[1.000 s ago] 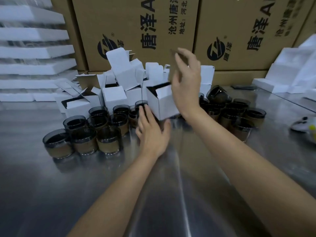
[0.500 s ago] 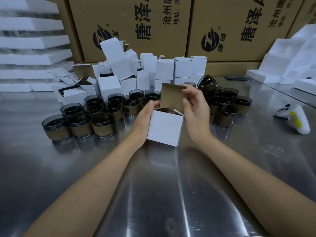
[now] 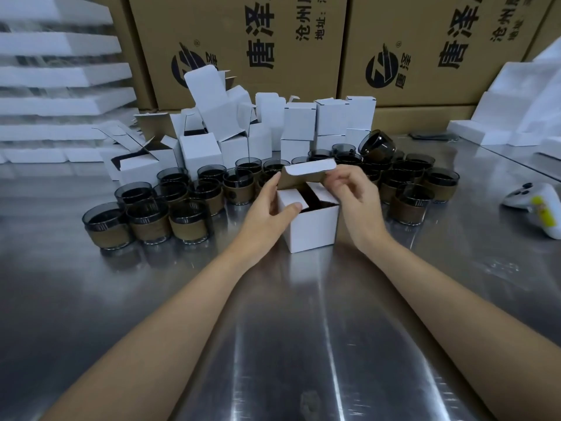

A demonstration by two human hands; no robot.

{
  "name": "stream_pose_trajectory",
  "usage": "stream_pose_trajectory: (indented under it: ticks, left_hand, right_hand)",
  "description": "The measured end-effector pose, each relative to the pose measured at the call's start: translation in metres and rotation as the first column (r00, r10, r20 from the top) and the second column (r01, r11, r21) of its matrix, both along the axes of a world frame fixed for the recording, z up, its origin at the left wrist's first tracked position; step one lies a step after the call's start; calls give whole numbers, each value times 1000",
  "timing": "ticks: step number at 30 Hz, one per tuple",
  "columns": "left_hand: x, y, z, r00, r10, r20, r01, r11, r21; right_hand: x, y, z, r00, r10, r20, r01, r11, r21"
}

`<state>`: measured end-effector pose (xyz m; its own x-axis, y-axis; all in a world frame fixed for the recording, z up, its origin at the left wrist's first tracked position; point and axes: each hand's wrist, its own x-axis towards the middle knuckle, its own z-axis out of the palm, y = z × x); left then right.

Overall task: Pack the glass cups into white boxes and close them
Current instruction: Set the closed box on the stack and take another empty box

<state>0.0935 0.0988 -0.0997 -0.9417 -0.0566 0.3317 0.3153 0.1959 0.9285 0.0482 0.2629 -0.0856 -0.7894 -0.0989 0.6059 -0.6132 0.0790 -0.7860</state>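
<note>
A small white box stands on the steel table in front of me. Its two side flaps are folded inward and something dark shows between them. My left hand holds the box's left side, thumb pressing the left flap down. My right hand pinches the lid flap, which is bent over toward me. Several dark glass cups with brown bands stand in a cluster at the left, and more dark cups stand at the right. A pile of white boxes, some open, lies behind the cups.
Large brown cartons line the back. Stacked white foam sheets fill the left, and white foam pieces sit at the right. A white handheld controller with a yellow mark lies on the table at the right.
The box came down from the air onto the table in front of me. Its side flaps got folded in, and my right hand bent the lid flap over the opening.
</note>
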Motion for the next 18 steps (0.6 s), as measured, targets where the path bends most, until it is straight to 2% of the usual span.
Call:
stream_pose_trajectory:
  ticks: [3, 5, 8, 12, 15, 18]
  left_hand:
    - [1, 5, 1, 1000, 19, 21, -20, 998, 55]
    - [2, 5, 1, 1000, 6, 20, -7, 997, 72]
    - [5, 6, 3, 1000, 6, 2, -6, 997, 80]
    - [5, 8, 3, 995, 100, -12, -98, 992, 82]
    - [3, 12, 2, 985, 173, -13, -171, 981, 93]
    - [1, 12, 3, 961, 273, -38, -266, 954, 136]
  right_hand:
    - [7, -7, -3, 996, 92, -5, -88, 965, 246]
    - [10, -11, -4, 996, 89, 15, -89, 940, 328]
    - [14, -12, 1, 997, 65, 35, -73, 930, 359]
    - [15, -14, 2, 998, 43, 56, -60, 935, 350]
    - [14, -13, 2, 1000, 3, 17, -9, 937, 349]
    - [14, -14, 2, 997, -53, -50, 64, 962, 267]
